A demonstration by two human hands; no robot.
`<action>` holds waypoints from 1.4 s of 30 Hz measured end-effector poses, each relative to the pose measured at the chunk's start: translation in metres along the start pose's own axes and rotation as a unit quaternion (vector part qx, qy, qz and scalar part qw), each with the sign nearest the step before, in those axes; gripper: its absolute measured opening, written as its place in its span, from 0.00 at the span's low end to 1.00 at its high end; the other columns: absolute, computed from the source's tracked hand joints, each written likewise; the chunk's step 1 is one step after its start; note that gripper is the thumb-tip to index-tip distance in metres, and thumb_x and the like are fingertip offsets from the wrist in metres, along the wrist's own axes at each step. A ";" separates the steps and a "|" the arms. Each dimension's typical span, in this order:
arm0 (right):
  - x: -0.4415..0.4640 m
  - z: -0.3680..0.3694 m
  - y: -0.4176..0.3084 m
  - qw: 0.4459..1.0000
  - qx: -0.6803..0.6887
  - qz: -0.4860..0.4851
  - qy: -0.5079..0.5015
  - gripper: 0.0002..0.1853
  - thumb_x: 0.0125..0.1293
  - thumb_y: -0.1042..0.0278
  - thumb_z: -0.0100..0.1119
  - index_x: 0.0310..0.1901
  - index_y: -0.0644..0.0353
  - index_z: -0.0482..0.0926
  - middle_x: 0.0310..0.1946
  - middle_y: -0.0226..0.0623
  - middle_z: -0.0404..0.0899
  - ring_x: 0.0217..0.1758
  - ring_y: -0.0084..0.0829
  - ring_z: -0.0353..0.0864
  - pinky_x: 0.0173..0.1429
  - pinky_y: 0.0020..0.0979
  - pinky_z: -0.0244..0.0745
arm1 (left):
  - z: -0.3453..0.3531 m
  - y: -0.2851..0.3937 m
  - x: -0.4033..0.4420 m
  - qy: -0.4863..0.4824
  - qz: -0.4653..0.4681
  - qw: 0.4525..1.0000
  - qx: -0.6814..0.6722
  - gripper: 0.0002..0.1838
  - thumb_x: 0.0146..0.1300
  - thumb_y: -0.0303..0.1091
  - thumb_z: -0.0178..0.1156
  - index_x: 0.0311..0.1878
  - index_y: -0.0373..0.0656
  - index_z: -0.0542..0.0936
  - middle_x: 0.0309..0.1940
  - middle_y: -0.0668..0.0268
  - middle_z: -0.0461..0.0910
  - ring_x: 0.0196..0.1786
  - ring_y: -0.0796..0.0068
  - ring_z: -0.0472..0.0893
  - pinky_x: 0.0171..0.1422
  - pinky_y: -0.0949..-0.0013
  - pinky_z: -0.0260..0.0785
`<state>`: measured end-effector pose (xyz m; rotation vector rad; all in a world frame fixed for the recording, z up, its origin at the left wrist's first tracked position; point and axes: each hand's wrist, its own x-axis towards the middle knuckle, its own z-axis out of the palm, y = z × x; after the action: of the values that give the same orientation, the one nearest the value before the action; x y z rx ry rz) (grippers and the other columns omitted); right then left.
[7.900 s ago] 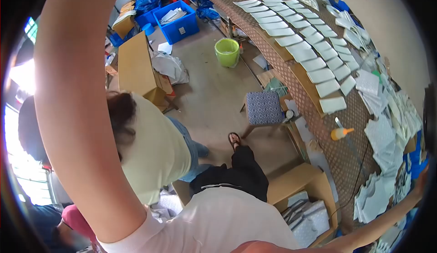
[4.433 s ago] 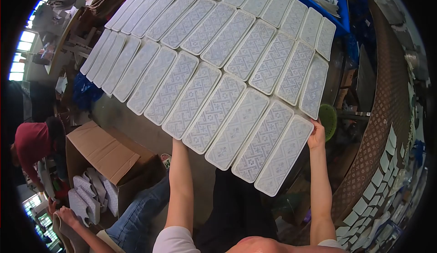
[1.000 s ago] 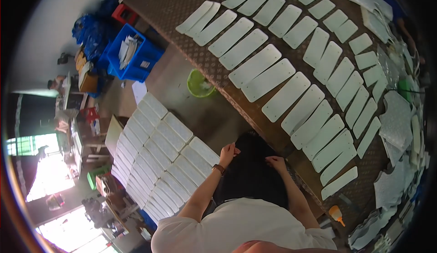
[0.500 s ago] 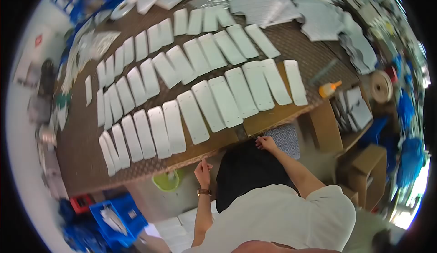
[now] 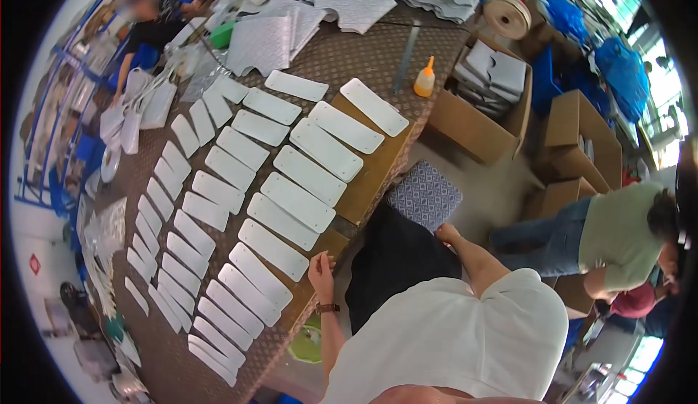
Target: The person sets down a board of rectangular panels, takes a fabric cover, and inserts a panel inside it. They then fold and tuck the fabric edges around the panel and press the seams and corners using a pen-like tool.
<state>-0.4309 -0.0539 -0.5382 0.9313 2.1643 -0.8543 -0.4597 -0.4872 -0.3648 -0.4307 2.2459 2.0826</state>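
Note:
My left hand [image 5: 321, 269] is at the table's front edge, its fingers curled in and nothing visible in them. Just beyond it lies the nearest of several rows of white rounded strips [image 5: 273, 250], each with small holes near its ends. My right hand [image 5: 446, 234] is closed beside a grey patterned stool seat [image 5: 426, 195]. Whether it touches the seat, or holds anything, is hidden. A black cloth [image 5: 396, 266] covers my lap between the two hands.
An orange-capped bottle [image 5: 425, 78] and a ruler [image 5: 406, 59] lie on the brown patterned table [image 5: 240, 262]. Quilted silver sheets [image 5: 262, 43] are at the back. Cardboard boxes [image 5: 465, 129] stand right. One person in a green shirt [image 5: 627, 231] bends there; another person [image 5: 142, 33] sits far left.
My view has turned right, so the table appears swung and the stool seat shows more fully. The person in green has come into view. Both hands stay low by the table edge.

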 end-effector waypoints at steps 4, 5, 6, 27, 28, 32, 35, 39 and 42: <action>0.005 0.030 0.014 0.993 -0.045 -0.048 0.094 0.14 0.60 0.60 0.55 0.35 0.59 0.87 0.30 0.48 0.86 0.31 0.40 0.87 0.38 0.40 0.83 | 0.017 -0.004 0.013 -0.051 0.004 0.998 0.030 0.12 0.75 0.38 0.54 0.48 0.40 0.82 0.34 0.67 0.84 0.32 0.81 0.81 0.37 0.78 0.72; -0.004 0.026 0.004 0.991 -0.044 -0.042 0.116 0.14 0.60 0.60 0.55 0.37 0.59 0.87 0.32 0.49 0.86 0.34 0.43 0.87 0.41 0.43 0.83 | 0.022 -0.004 0.017 -0.059 0.003 0.998 0.034 0.12 0.75 0.38 0.54 0.48 0.40 0.82 0.34 0.67 0.84 0.32 0.81 0.81 0.37 0.78 0.72; -0.006 0.022 -0.003 0.989 -0.043 -0.037 0.137 0.14 0.60 0.60 0.55 0.39 0.58 0.87 0.34 0.51 0.86 0.38 0.46 0.88 0.45 0.46 0.83 | 0.027 -0.003 0.021 -0.078 0.007 0.996 0.047 0.12 0.75 0.38 0.54 0.48 0.40 0.82 0.34 0.67 0.84 0.32 0.81 0.81 0.37 0.78 0.71; 0.076 0.067 -0.030 0.988 -0.146 -0.041 0.013 0.70 0.40 0.50 0.82 0.79 0.39 0.38 0.81 0.28 0.24 0.82 0.53 0.35 0.65 0.75 0.62 | 0.098 -0.044 0.100 -0.180 0.181 0.904 0.343 0.14 0.71 0.32 0.56 0.29 0.36 0.77 0.20 0.62 0.80 0.22 0.68 0.81 0.28 0.69 0.71; 0.077 0.066 -0.016 0.986 -0.155 -0.056 0.031 0.69 0.41 0.53 0.83 0.79 0.40 0.39 0.81 0.26 0.24 0.82 0.53 0.35 0.65 0.73 0.63 | 0.101 -0.045 0.101 -0.164 0.195 0.903 0.347 0.15 0.71 0.32 0.56 0.26 0.37 0.75 0.18 0.62 0.79 0.21 0.66 0.80 0.26 0.68 0.70; 0.081 0.054 0.044 0.980 -0.192 -0.031 0.042 0.65 0.43 0.54 0.82 0.78 0.42 0.44 0.81 0.24 0.26 0.82 0.50 0.38 0.65 0.71 0.66 | 0.101 -0.050 0.103 -0.148 0.259 0.882 0.365 0.17 0.71 0.32 0.56 0.24 0.36 0.75 0.15 0.63 0.77 0.18 0.71 0.78 0.24 0.70 0.67; 0.081 0.029 0.088 0.984 -0.178 -0.003 0.033 0.60 0.45 0.54 0.81 0.77 0.47 0.51 0.81 0.29 0.32 0.81 0.50 0.45 0.66 0.64 0.69 | 0.101 -0.050 0.104 -0.138 0.265 0.879 0.372 0.17 0.71 0.32 0.56 0.24 0.37 0.75 0.15 0.62 0.77 0.17 0.70 0.78 0.24 0.69 0.66; 0.075 0.011 0.098 0.991 -0.121 0.063 -0.012 0.53 0.49 0.47 0.77 0.74 0.55 0.58 0.79 0.45 0.44 0.75 0.53 0.60 0.68 0.48 0.72 | 0.107 -0.047 0.097 -0.129 0.248 0.890 0.360 0.17 0.70 0.33 0.57 0.23 0.39 0.73 0.15 0.61 0.76 0.18 0.62 0.77 0.23 0.64 0.66; 0.085 0.027 0.101 0.992 -0.089 0.080 -0.027 0.50 0.48 0.47 0.79 0.70 0.56 0.63 0.77 0.44 0.48 0.74 0.49 0.64 0.66 0.54 0.73 | 0.104 -0.047 0.097 -0.125 0.248 0.892 0.356 0.17 0.69 0.33 0.58 0.23 0.41 0.71 0.15 0.61 0.75 0.18 0.58 0.76 0.23 0.62 0.65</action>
<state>-0.3913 0.0125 -0.6490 0.9639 2.0496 -0.5929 -0.5575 -0.4039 -0.4411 0.4671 2.8959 1.1515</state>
